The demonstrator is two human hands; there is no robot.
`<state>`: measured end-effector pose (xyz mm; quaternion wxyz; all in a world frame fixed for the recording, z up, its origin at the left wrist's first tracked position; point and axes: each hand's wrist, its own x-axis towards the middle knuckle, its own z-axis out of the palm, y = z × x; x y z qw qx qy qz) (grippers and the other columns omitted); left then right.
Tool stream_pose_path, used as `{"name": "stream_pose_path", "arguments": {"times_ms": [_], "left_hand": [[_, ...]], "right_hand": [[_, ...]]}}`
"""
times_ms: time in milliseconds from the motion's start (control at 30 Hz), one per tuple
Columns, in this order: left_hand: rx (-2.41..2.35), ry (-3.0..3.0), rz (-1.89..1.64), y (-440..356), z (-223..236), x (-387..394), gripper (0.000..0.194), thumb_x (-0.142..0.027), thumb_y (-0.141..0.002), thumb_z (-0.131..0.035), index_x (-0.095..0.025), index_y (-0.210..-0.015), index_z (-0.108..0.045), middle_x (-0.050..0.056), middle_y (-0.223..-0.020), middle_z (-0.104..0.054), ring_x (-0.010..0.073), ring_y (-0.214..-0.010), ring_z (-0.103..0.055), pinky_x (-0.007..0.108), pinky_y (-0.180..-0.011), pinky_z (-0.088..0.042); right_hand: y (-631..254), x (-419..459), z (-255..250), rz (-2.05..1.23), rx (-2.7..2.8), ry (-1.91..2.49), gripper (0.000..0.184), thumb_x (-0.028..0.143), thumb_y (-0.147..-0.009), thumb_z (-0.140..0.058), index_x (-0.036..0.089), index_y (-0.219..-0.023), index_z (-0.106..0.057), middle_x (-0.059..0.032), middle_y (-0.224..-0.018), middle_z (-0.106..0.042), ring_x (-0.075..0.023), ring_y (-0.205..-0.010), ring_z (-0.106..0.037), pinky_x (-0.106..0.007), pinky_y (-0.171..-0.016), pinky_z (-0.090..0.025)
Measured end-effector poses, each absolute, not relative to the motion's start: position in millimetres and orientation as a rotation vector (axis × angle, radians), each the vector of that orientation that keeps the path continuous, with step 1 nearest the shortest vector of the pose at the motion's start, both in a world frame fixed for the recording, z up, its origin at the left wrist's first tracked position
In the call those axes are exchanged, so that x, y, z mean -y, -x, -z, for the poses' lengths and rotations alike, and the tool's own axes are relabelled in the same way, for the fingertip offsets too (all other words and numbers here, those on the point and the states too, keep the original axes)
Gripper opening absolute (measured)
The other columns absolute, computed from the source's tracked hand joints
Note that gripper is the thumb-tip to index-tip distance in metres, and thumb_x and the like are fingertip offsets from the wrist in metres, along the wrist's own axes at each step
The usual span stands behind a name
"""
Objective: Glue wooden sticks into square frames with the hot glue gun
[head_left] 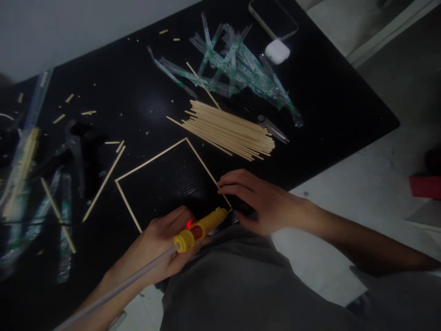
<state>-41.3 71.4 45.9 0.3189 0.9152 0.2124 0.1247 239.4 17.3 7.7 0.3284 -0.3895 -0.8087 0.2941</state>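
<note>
My left hand [161, 243] is closed around a yellow glue gun [210, 223]; a red light glows at its side. A long translucent glue stick [120, 282] runs out of the gun's back end. The nozzle points at the near right end of a frame of thin wooden sticks [151, 158] lying on the table. Three sides of this frame show; the near side is hidden behind my hands and the gun. My right hand [265, 202] rests its fingertips on the frame's right stick [203, 163], with thumb and fingers apart.
Beyond the frame lies a bundle of wooden sticks [230, 131], with scissors [274, 128] partly under it. Clear and green wrappers [234, 64], a phone [274, 18] and a white earbud case [277, 51] are farther back. Loose sticks [105, 184] and a dark tool [77, 151] lie left.
</note>
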Motion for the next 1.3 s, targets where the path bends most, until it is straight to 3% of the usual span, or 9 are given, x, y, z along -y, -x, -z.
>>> {"name": "stream_pose_path", "arguments": {"times_ms": [867, 1300], "left_hand": [[-0.574, -2.352, -0.339, 49, -35, -68, 0.016, -0.028, -0.106, -0.057, -0.021, -0.091, -0.055, -0.001, -0.08, -0.056, 0.0116, -0.068, -0.056, 0.026, -0.054, -0.044], [-0.613, -2.341, -0.395, 60, -62, -79, 0.011, -0.029, -0.103, -0.063, -0.02, -0.096, -0.065, 0.002, -0.091, -0.074, 0.0142, -0.077, -0.072, 0.023, -0.064, -0.06]], "right_hand": [[-239, -18, -7, -0.757, 2.148, 1.042, 0.053, 0.01, -0.088, -0.065, 0.016, -0.14, -0.055, -0.0184, -0.132, -0.063, -0.0336, -0.137, -0.055, -0.054, -0.107, -0.058], [-237, -18, -6, -0.696, 2.143, 1.025, 0.047, 0.01, -0.092, -0.063, 0.014, -0.138, -0.056, -0.0181, -0.128, -0.063, -0.0317, -0.133, -0.057, -0.051, -0.105, -0.06]]}}
